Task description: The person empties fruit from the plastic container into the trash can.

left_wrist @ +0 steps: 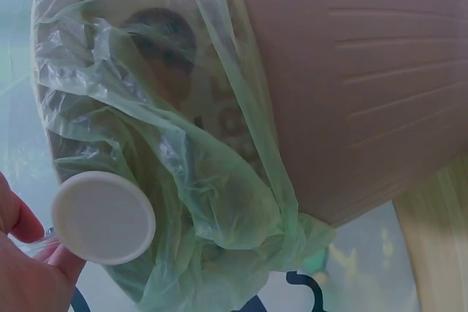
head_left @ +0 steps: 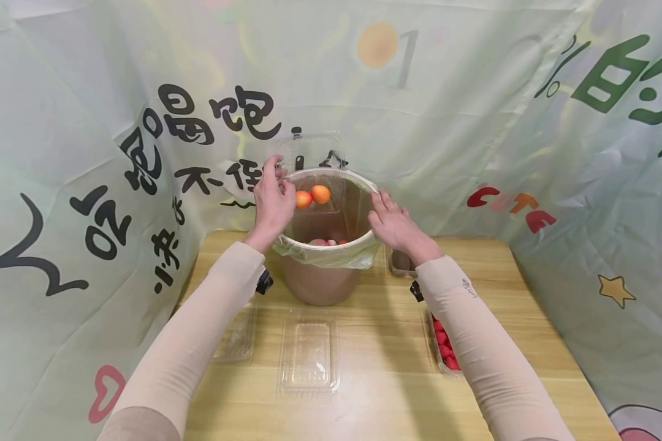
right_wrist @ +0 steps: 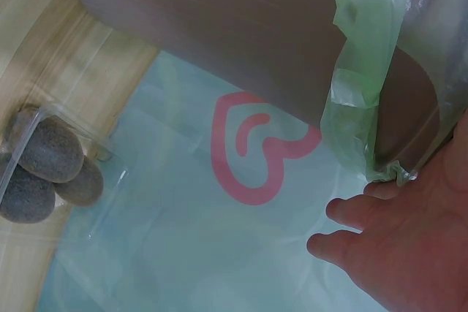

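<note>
My left hand pinches the edge of a clear plastic box, tilted over the mouth of a brown bin. Two round orange fruits show at the low end of the box; I cannot tell their exact kind. In the left wrist view, finger and thumb hold a thin clear edge beside a white disc. My right hand rests on the bin's right rim with fingers extended. A pale green bag lines the bin and folds over its rim. Inside lie several small pieces, partly hidden.
On the wooden table, a clear plastic tray lies in front of the bin. Another clear tray is partly behind my left sleeve. Right stand a box of red berries and a box of brown fruits. Printed cloth encloses the table.
</note>
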{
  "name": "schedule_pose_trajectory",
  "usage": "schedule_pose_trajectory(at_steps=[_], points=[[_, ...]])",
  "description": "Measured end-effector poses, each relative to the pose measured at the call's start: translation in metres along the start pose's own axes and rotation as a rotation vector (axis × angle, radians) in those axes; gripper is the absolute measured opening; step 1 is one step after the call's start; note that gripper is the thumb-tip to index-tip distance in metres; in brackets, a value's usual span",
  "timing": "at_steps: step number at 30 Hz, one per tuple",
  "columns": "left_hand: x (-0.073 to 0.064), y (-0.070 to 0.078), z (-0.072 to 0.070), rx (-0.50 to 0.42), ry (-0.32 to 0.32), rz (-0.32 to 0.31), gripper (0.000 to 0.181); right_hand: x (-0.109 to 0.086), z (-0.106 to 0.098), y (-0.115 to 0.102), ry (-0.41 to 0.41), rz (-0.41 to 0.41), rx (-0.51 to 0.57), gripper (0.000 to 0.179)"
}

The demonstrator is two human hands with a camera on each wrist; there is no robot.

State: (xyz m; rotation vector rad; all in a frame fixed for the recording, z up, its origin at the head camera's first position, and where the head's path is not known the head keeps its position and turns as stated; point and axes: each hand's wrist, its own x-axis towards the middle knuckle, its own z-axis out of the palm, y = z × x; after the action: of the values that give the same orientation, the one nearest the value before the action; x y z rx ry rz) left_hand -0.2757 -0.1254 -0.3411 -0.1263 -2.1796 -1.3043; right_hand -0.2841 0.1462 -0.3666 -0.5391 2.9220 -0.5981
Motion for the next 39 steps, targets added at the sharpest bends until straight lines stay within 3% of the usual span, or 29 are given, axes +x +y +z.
schedule_pose_trajectory(at_steps=[8,18,39], points=[[-0.0021,-0.0007,-0.0006,0.006,-0.004,0.037,0.05,0.0002,-0.0001,0.0003,-0.005,0.002,0.0,0.071],[-0.0046,-0.0028,0.0017,-0.001,0.036,0.197,0.048,0.0007,0.0003,0.0003,-0.004,0.007,0.012,0.069],[-0.0021,-0.0056,-0.0005,0.022,0.047,0.205,0.051,-0.0006,0.0001,-0.0004,0.004,0.003,0.005,0.07]])
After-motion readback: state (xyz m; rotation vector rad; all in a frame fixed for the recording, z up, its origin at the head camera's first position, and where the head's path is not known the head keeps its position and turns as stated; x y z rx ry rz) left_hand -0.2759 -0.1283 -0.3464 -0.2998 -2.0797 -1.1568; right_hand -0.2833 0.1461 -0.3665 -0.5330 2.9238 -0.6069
